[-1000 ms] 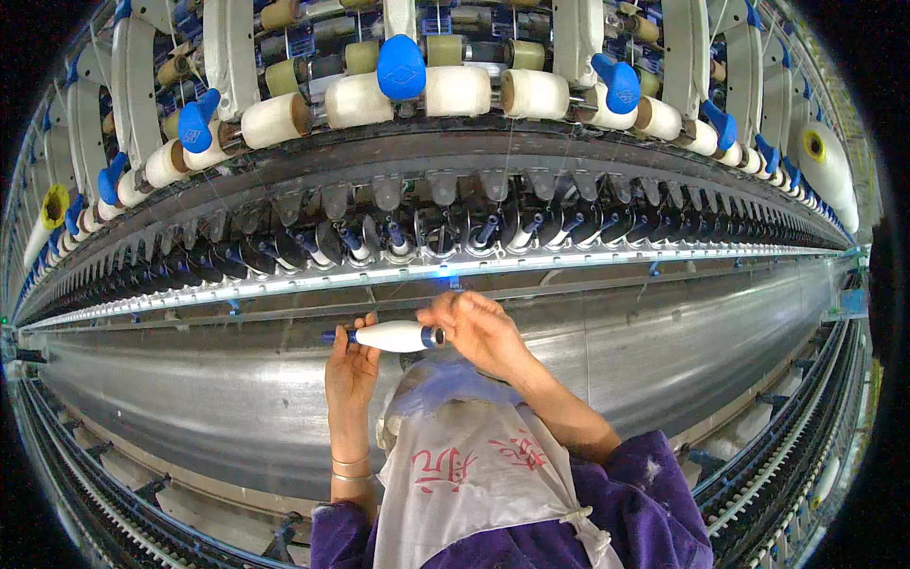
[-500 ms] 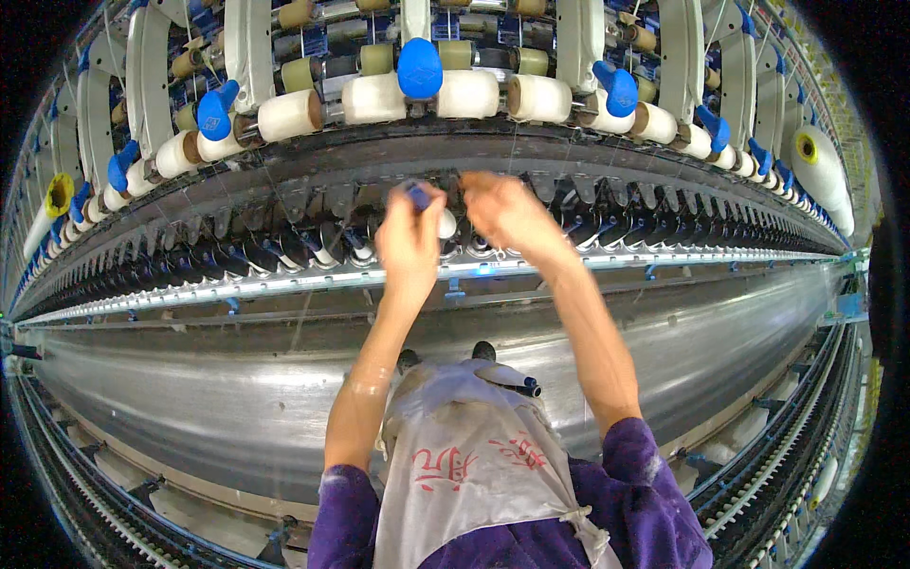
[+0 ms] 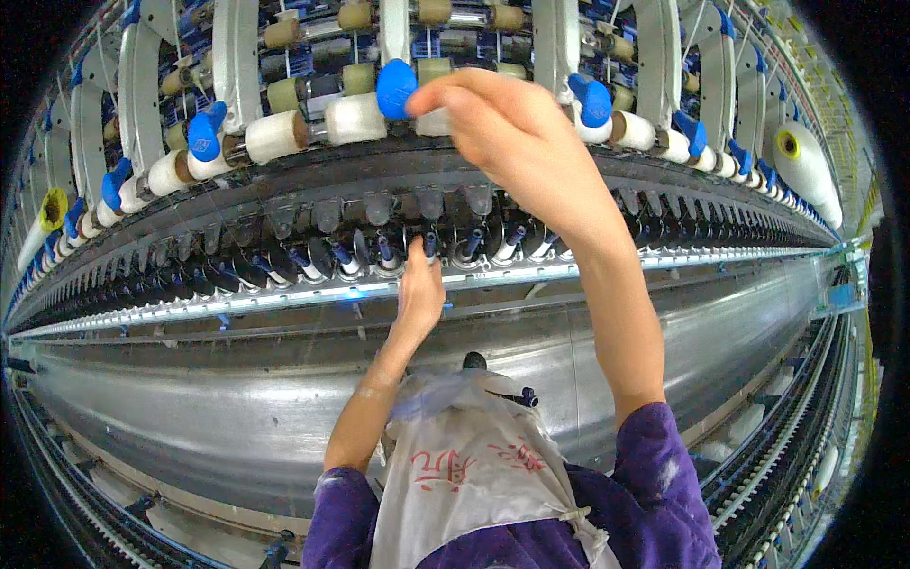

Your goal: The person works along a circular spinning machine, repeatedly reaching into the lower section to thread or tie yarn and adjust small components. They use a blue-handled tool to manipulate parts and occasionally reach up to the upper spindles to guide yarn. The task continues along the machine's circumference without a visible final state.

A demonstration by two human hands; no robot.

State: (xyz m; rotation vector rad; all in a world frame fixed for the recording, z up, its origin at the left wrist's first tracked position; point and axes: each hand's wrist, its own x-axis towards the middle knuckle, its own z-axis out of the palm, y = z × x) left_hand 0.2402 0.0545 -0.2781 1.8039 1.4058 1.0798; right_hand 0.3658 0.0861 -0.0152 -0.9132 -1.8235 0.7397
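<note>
In the middle of the spindle row, my left hand (image 3: 420,292) is closed round a blue-topped bobbin (image 3: 431,244), which stands upright among the others. My right hand (image 3: 519,133) is raised over the white rollers, its fingers drawn together. Its fingertips are right beside a blue lever knob (image 3: 396,89) and cover part of a white roller (image 3: 433,122). Whether a yarn is pinched there is too fine to make out. More blue-topped bobbins (image 3: 510,243) stand on either side of my left hand, beneath dark guide tabs (image 3: 378,208).
A long pale rail (image 3: 512,273) runs below the spindles. White rollers (image 3: 275,137) and blue lever knobs (image 3: 204,133) line the spinning frame above. A large white yarn package (image 3: 806,166) is at the right. Behind my apron (image 3: 455,474) lies another machine row (image 3: 758,474).
My left hand has lowered a blue-topped bobbin into the spindle row. My right hand has moved up from the spindles to the rollers. The view has shifted slightly.
</note>
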